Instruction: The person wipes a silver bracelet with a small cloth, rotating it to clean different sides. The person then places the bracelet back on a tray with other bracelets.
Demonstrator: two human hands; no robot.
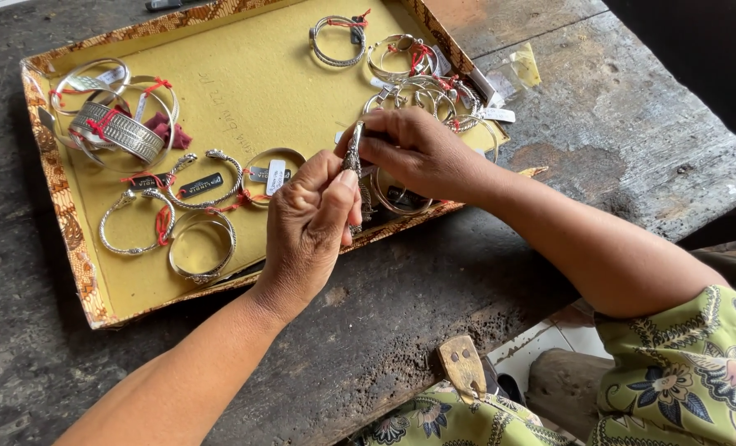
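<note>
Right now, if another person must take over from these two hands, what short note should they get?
Left hand: grip closed on the lower end of a silver bracelet, fingers pinched.
Right hand: grip closed on the upper part of the same bracelet, held above the tray's near edge.
Tray: yellow-lined, patterned rim, on a dark wooden bench. It holds many silver bangles with red ties and small tags; a wide cuff lies at the left.
Done: one bracelet is lifted out and in hand.
Left: the other bangles lie untouched in the tray.
</note>
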